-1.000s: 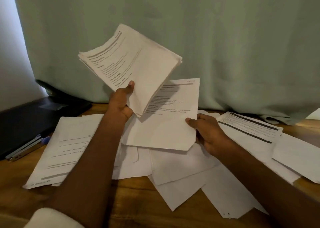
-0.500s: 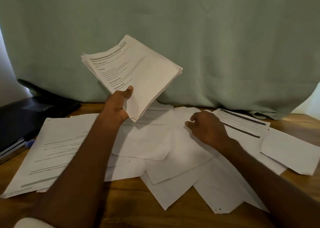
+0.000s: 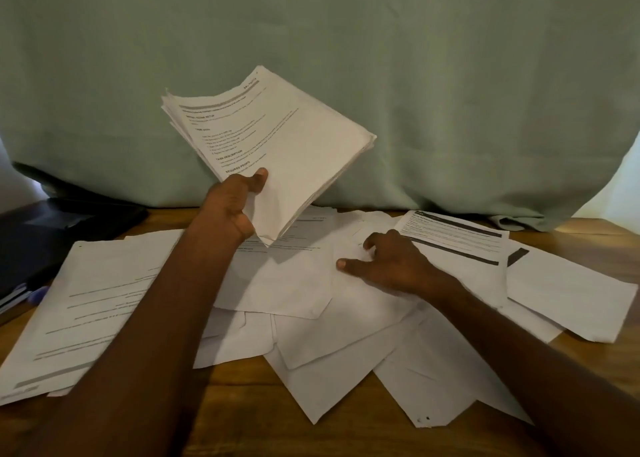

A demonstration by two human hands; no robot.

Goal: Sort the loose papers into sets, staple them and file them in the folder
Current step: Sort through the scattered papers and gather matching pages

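Bench [image 3: 242, 418] of wood before a pale green curtain [image 3: 415, 58], dark folder [image 3: 52, 234] at far left, left hand [image 3: 230, 210] gripping a raised stack of papers [image 3: 284, 144], right hand [image 3: 391, 266] resting loosely spread on scattered loose sheets [image 3: 346, 335].

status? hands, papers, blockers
Left hand grips gathered stack, raised above desk. Right hand down on loose sheets, fingers spread, no sheet pinched. Nothing stapled or filed; dark folder far left. No visible blockers.

Home desk setting, wooden table [image 3: 346, 436], green curtain [image 3: 415, 75], scattered papers [image 3: 346, 335]
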